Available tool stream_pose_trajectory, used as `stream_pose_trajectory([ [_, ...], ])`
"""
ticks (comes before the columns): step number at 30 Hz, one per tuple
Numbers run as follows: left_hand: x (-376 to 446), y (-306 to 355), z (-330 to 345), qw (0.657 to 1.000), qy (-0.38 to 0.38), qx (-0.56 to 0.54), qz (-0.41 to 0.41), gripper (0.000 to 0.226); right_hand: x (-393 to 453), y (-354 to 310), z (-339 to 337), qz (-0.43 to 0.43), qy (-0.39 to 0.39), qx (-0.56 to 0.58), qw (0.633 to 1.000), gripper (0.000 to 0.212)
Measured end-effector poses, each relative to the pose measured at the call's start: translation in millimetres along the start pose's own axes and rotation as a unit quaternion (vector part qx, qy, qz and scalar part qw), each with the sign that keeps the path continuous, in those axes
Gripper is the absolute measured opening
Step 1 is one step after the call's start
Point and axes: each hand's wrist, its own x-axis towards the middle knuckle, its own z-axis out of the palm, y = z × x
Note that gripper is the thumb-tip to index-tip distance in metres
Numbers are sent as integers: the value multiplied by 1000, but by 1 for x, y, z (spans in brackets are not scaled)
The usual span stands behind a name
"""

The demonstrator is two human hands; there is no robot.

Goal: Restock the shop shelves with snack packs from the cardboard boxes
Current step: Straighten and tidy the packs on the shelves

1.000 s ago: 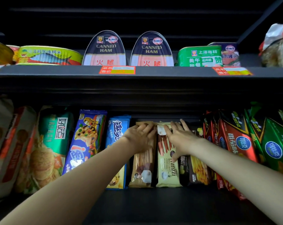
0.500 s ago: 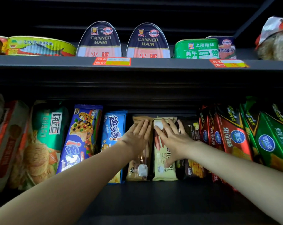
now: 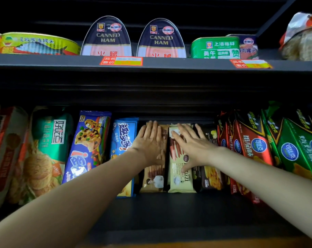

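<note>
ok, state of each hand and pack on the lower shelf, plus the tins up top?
left hand: flat, fingers straight, pressing the brown pack
right hand: flat, fingers spread, pressing the cream pack
brown pack: upright, beside the cream pack
cream pack: upright
blue pack: upright
red packs: leaning
ham tins: upright, sealed

The top shelf (image 3: 169, 66) is dark. On it sit a fish tin (image 3: 39, 44), two ham tins (image 3: 107, 37) side by side, a green tin (image 3: 215, 48) and a bag (image 3: 302, 38) at the right. The low shelf (image 3: 169, 210) holds packs standing in a row: a teal pack (image 3: 49, 149), blue packs (image 3: 90, 144), stick packs (image 3: 180, 178), red packs (image 3: 250, 142) and green packs (image 3: 298, 147). The far left ones are too blurry to name.
</note>
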Motion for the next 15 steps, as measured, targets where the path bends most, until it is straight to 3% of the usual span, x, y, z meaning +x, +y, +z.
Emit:
stream_pose_trajectory([
  [4,-6,-5,-5,1000,2,7,2,96,-4,-2,-2,-7,9,-2,1000,122],
  [7,-4,1,-9,1000,7,5,15,103,-11,10,-6,42,7,-15,999,121],
  [11,3,21,-14,999,12,3,44,108,-31,34,-6,108,-71,-96,987,127],
  [15,9,47,-19,997,6,8,71,110,-43,40,6,105,-124,-170,972,133],
])
